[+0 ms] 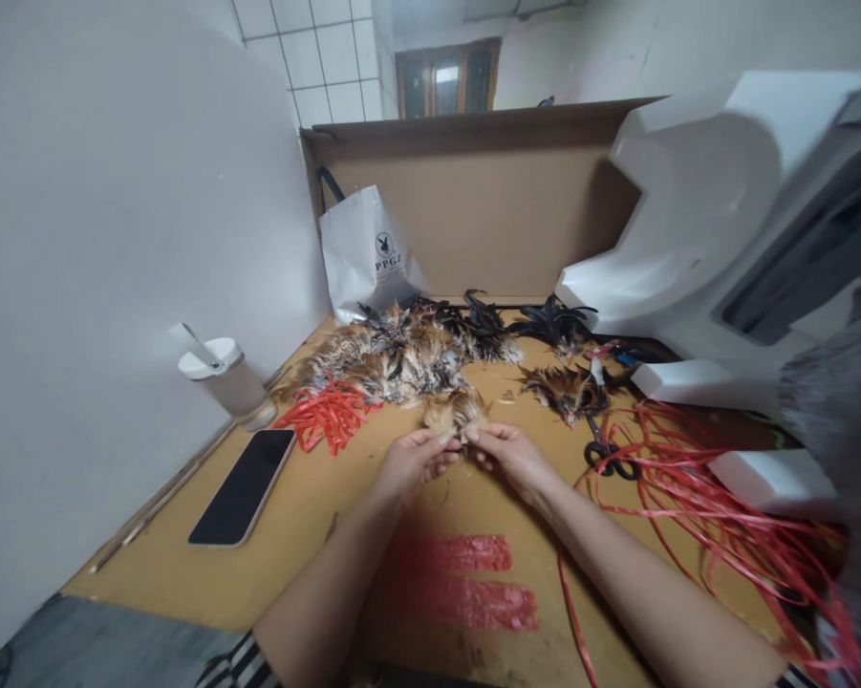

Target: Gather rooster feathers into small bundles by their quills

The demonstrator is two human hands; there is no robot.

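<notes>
Both my hands meet at the middle of the table, pinching a small tuft of light brown feathers [448, 413]. My left hand [417, 461] is closed on its left side, thumb against fingers. From the right, my right hand [508, 459] grips the same tuft by its base. Just beyond lies a large pile of brown, white and black feathers [394, 354]. A bundle of short red plastic strips [333, 416] lies left of the tuft. To the right are a brown feather bunch [563, 390] and black scissors [609, 459].
A dark-screened phone [244, 487] and a lidded cup [226, 377] stand at left by the wall. Long red ribbon strands [723, 516] spread on the right beside white foam [695, 210]. A white bag [362, 253] leans at the back. Flat red strips [465, 604] lie near my forearms.
</notes>
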